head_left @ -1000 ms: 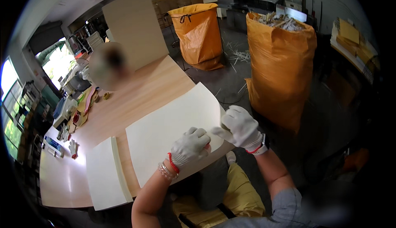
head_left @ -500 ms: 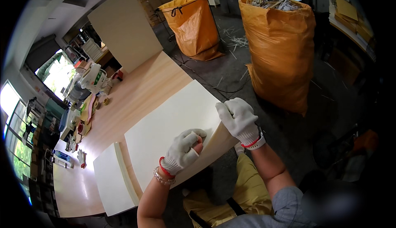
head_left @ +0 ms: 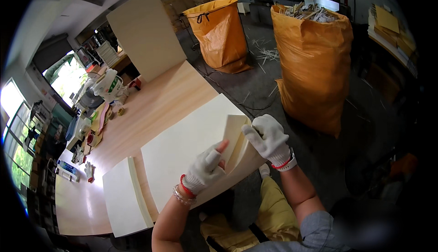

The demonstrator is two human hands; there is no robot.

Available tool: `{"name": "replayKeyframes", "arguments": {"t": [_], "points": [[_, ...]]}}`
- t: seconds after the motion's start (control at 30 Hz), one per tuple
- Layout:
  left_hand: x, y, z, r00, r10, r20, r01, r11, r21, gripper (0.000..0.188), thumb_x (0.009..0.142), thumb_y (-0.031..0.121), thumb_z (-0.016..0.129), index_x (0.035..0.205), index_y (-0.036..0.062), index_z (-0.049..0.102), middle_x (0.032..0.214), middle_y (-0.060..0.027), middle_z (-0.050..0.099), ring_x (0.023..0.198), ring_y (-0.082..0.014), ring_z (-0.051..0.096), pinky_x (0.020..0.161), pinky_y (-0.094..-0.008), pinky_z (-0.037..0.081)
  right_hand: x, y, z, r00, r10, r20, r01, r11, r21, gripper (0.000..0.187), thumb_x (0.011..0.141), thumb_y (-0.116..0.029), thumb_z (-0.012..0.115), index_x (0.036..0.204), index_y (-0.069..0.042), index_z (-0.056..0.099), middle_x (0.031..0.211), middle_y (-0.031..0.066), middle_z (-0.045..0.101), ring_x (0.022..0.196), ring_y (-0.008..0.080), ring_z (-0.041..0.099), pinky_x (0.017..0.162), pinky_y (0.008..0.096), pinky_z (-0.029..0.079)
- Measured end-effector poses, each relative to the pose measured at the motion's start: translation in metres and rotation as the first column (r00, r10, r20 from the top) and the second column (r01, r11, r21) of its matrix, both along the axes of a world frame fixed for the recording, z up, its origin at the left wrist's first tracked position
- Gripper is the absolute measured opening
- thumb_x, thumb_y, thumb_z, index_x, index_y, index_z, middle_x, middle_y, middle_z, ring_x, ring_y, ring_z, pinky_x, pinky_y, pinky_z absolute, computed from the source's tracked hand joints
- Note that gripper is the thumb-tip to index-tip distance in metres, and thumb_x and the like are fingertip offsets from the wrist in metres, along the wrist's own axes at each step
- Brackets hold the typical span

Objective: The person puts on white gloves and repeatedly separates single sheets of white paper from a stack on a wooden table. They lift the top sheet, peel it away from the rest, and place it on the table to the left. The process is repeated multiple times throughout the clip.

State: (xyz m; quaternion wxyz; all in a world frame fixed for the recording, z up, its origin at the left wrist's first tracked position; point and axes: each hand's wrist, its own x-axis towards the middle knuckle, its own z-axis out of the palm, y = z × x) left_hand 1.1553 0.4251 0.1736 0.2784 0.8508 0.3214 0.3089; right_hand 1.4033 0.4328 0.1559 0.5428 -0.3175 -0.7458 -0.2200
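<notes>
A large stack of white paper sheets (head_left: 182, 147) lies at the table's near edge, its near right corner bent up and partly folded back so that the sheet edges fan out. My right hand (head_left: 269, 138), in a white knitted glove, is closed on that raised corner. My left hand (head_left: 205, 170) wears a similar glove with the thumb and index tips bare. It rests over the stack's near side, thumb and index apart, the index tip beside the turned-back sheets. Left of it lies a second, smaller stack of white paper (head_left: 123, 197).
A wooden-topped table (head_left: 159, 106) carries tape rolls, bottles, a loose glove (head_left: 89, 172) and a white bucket (head_left: 107, 85). A tall board (head_left: 146, 33) stands at its far end. Beyond are two orange sacks, one full of paper strips (head_left: 312, 69), one slacker (head_left: 219, 35).
The corner of the stack has been turned back further, showing a folded flap. My left index finger has straightened toward it, and the right hand has shifted slightly downward with the view.
</notes>
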Motion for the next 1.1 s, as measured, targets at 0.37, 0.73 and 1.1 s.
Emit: {"name": "replayKeyframes", "arguments": {"t": [0.37,0.73,1.1], "points": [[0.001,0.005,0.006,0.997,-0.062,-0.039,0.062,0.998,-0.01,0.041,0.078,0.015,0.085,0.113,0.006,0.066,0.096,-0.0104,0.061,0.087,-0.0288,0.062,0.075,-0.0375,0.051,-0.008,-0.003,0.0,0.98,-0.2,-0.014,0.2,0.979,0.028,0.026,0.083,-0.004,0.068,0.109,-0.003,0.066,0.081,0.009,0.057,0.071,0.0274,0.059,0.063,0.0365,0.05],[0.004,0.003,0.013,0.983,-0.119,-0.143,0.131,0.989,0.075,0.031,0.084,0.004,0.074,0.114,0.0027,0.066,0.104,-0.0105,0.061,0.095,-0.0269,0.063,0.084,-0.036,0.051,-0.008,0.0,-0.005,0.98,-0.197,0.015,0.195,0.978,0.076,0.031,0.081,-0.002,0.068,0.112,-0.003,0.065,0.084,0.0095,0.057,0.076,0.0269,0.061,0.064,0.0376,0.052],[0.001,0.002,-0.002,0.999,-0.036,-0.035,0.042,0.984,0.171,0.046,0.083,0.007,0.077,0.127,0.0065,0.064,0.108,-0.0116,0.062,0.1,-0.0299,0.063,0.089,-0.0355,0.051,-0.008,0.002,-0.009,0.988,-0.007,-0.155,-0.011,0.993,-0.114,0.012,0.09,-0.005,0.064,0.101,0.0,0.065,0.078,0.0095,0.055,0.069,0.0288,0.057,0.063,0.0389,0.048]]}}
